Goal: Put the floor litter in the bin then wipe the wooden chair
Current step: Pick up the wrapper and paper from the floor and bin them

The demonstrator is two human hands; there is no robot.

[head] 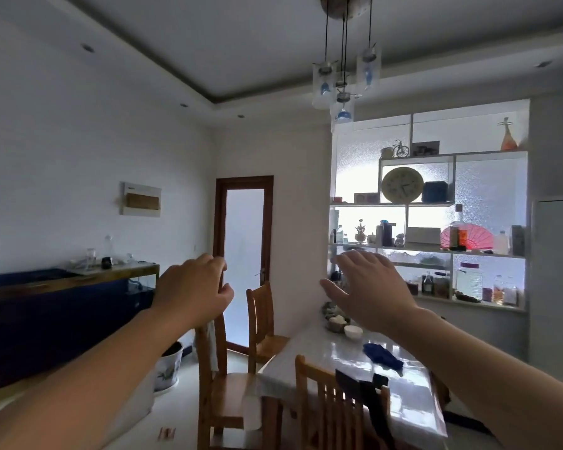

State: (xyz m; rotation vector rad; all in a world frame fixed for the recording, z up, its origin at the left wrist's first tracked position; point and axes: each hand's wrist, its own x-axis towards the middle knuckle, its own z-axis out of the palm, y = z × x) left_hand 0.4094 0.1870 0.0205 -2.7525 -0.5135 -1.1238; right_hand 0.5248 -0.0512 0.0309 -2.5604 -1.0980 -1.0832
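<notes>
Both arms are raised in front of me. My left hand (194, 292) is loosely curled with nothing in it, hovering in front of the top of a wooden chair (220, 381). My right hand (369, 289) is spread flat, fingers apart, empty, above the dining table (325, 358). A small red-and-white scrap of litter (166, 434) lies on the pale floor at the bottom, left of the chair. A dark blue cloth (382, 355) rests on the glossy tabletop. Two more wooden chairs stand at the table, one nearest me (329, 407) and one by the door (262, 319).
A white pot-shaped container (169, 368) stands on the floor by a dark blue sideboard (56, 316) along the left wall. A glass door (243, 254) is straight ahead. Lit shelves (436, 228) with ornaments fill the right. Bowls (353, 331) sit on the table. A pendant lamp (343, 79) hangs overhead.
</notes>
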